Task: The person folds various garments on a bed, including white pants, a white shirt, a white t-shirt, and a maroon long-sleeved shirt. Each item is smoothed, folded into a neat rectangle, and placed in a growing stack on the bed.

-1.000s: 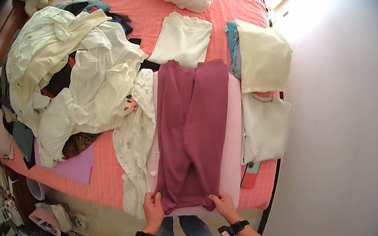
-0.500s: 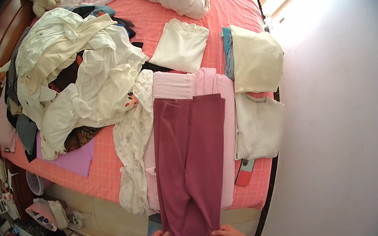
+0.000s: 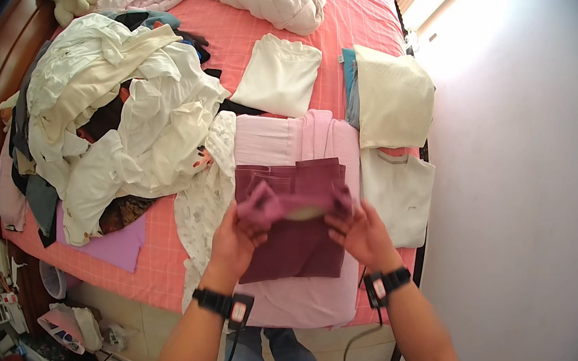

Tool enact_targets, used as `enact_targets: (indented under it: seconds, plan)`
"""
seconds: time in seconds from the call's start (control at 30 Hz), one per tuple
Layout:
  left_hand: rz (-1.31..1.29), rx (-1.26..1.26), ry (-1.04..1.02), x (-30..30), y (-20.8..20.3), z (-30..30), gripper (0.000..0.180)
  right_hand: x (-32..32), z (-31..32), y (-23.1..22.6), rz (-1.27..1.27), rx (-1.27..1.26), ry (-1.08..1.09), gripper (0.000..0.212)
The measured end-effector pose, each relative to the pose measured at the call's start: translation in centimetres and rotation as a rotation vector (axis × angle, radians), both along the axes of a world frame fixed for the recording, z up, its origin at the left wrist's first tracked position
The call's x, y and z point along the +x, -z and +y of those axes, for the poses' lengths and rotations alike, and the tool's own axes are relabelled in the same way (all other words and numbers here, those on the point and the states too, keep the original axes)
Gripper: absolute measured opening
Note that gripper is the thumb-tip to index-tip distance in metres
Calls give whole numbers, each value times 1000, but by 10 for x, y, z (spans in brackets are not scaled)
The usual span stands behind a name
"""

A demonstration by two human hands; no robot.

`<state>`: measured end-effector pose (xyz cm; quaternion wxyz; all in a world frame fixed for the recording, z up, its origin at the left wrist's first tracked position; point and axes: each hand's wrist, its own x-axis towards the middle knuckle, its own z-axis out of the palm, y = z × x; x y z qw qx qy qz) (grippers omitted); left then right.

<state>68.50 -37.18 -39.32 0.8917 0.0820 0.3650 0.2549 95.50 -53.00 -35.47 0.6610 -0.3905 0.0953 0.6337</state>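
Note:
A pair of plum trousers lies doubled over on a pink padded board or folded quilt at the bed's near edge. The lifted hem end is blurred above the waist half. My left hand is closed on the left side of that raised end, with its fingers curled behind the cloth. At its right side, my right hand grips the other corner, partly hidden by the fabric. Black straps with small devices sit on both wrists. A cream patterned cloth lies left of the trousers.
A big heap of white and dark clothes covers the bed's left side. A folded white garment lies beyond the trousers. Folded cream cloth and a white top lie along the right edge, beside a wall.
Both hands have moved up and away from my body, carrying the trousers' hem end over the waist half. The long flat trousers are now folded to about half their length.

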Motion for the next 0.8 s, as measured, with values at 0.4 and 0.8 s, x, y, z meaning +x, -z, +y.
enact_targets:
  seconds: [0.4, 0.8]
  plan:
    - [1220, 1752, 853, 23, 64, -38, 60, -67, -11, 91, -2153, -411, -837, 66]
    - [997, 873, 337, -36, 75, -67, 56, -87, -50, 92, -1586, -625, -194, 74]
